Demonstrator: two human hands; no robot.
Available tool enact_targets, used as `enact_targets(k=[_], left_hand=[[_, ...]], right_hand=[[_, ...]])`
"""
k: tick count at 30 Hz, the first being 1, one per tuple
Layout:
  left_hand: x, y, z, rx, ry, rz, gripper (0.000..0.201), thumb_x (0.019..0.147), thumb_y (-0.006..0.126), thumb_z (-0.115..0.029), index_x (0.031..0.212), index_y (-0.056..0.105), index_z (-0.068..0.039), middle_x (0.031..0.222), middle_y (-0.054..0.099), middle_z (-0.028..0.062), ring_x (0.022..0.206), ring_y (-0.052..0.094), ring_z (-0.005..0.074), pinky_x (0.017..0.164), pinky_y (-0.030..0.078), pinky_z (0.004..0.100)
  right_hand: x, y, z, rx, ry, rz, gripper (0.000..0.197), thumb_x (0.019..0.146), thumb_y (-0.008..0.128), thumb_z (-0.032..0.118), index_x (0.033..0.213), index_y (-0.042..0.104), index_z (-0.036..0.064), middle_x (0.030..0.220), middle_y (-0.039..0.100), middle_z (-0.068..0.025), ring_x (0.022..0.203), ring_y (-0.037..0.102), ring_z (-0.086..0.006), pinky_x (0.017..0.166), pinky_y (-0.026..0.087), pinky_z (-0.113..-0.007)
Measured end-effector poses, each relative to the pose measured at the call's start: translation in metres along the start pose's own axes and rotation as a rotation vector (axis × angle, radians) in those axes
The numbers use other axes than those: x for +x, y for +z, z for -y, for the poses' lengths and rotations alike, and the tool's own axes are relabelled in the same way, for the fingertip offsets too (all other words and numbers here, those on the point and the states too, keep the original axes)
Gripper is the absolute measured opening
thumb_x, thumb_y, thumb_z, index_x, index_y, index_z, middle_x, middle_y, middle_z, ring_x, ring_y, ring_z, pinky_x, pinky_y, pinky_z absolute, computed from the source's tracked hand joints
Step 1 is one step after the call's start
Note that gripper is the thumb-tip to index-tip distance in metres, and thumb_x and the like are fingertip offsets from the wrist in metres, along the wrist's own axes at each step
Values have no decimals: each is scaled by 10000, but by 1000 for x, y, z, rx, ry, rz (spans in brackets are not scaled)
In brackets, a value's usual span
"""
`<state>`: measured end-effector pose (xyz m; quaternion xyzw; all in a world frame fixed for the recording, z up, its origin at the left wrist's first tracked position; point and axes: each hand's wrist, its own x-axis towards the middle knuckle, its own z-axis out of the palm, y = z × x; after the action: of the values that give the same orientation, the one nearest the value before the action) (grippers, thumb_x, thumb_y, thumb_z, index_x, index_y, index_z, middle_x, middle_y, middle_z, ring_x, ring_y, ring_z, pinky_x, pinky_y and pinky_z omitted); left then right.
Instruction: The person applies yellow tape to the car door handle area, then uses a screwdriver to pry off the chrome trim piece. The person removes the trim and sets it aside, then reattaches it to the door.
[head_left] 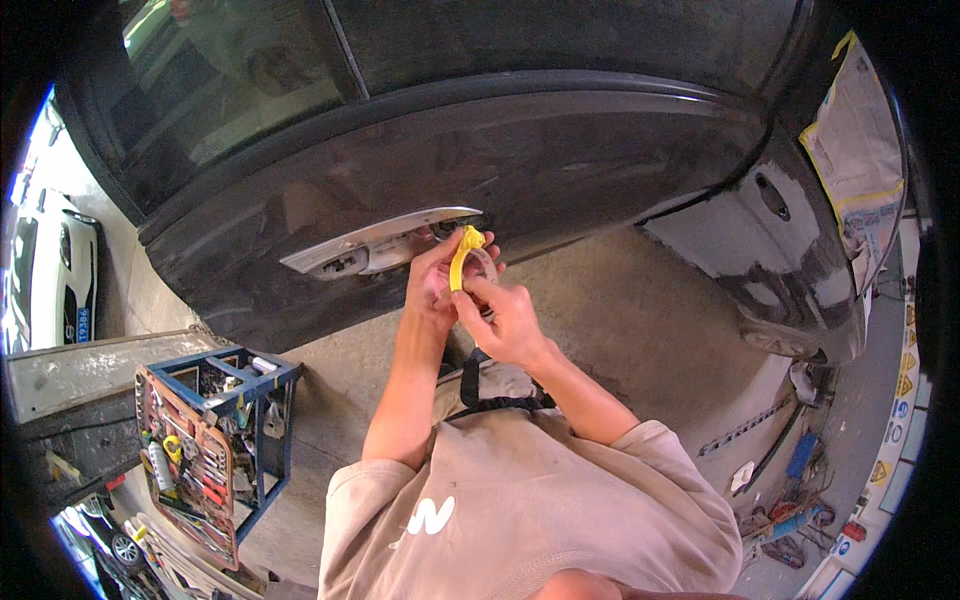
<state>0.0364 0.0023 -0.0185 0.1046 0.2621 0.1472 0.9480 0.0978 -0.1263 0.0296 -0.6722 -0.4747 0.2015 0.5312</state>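
A roll of yellow masking tape [457, 272] is held up in front of a dark car door [400, 165]. My left hand [433, 280] is closed around the roll's far left side, with a crumpled bit of yellow tape at its fingertips. From the near right, my right hand [507, 322] grips the roll's edge, and its fingertips are partly hidden. Just beyond my left hand lies the door's silver handle trim [345, 250], with an exposed recess at its right end.
A blue-framed tool cart [185, 385] with wrenches and bottles stands at left. A white car [60, 260] is farther left. At right are a grey-patched car panel [745, 225], masking paper [855, 130] and cables [800, 520] on the floor.
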Motion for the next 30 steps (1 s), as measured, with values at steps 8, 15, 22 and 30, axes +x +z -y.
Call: enact_targets(k=[8, 15, 22, 30], left_hand=[[-11, 13, -1, -81, 59, 167, 358, 1011, 631, -304, 1192, 675, 2, 1234, 709, 158, 1168, 652, 323, 1036, 522, 541], [-2, 6, 11, 133, 182, -34, 293, 944, 749, -210, 1152, 694, -11, 1103, 734, 118, 1118, 667, 246, 1043, 522, 434], [1, -1, 11, 176, 207, -65, 259, 953, 738, -240, 1128, 711, -52, 1097, 741, 78, 1097, 672, 223, 1025, 520, 420], [-10, 7, -1, 203, 128, -34, 295, 952, 731, -306, 1134, 708, -75, 1096, 732, 49, 1126, 646, 224, 1087, 440, 449]], right_hand=[[2, -7, -2, -323, -210, -101, 113, 851, 746, 76, 928, 672, 37, 643, 640, -135, 572, 665, -309, 518, 502, -394], [0, -19, 9, -474, -251, -49, 125, 854, 754, 135, 892, 658, 64, 634, 639, -103, 563, 657, -302, 519, 503, -414], [10, -54, 14, -770, -396, -4, 184, 854, 744, 169, 761, 603, 96, 592, 600, -75, 527, 626, -282, 515, 492, -419], [51, -66, -6, -647, -334, -79, 183, 870, 776, 238, 885, 678, 85, 608, 644, -100, 538, 656, -306, 494, 495, -429]])
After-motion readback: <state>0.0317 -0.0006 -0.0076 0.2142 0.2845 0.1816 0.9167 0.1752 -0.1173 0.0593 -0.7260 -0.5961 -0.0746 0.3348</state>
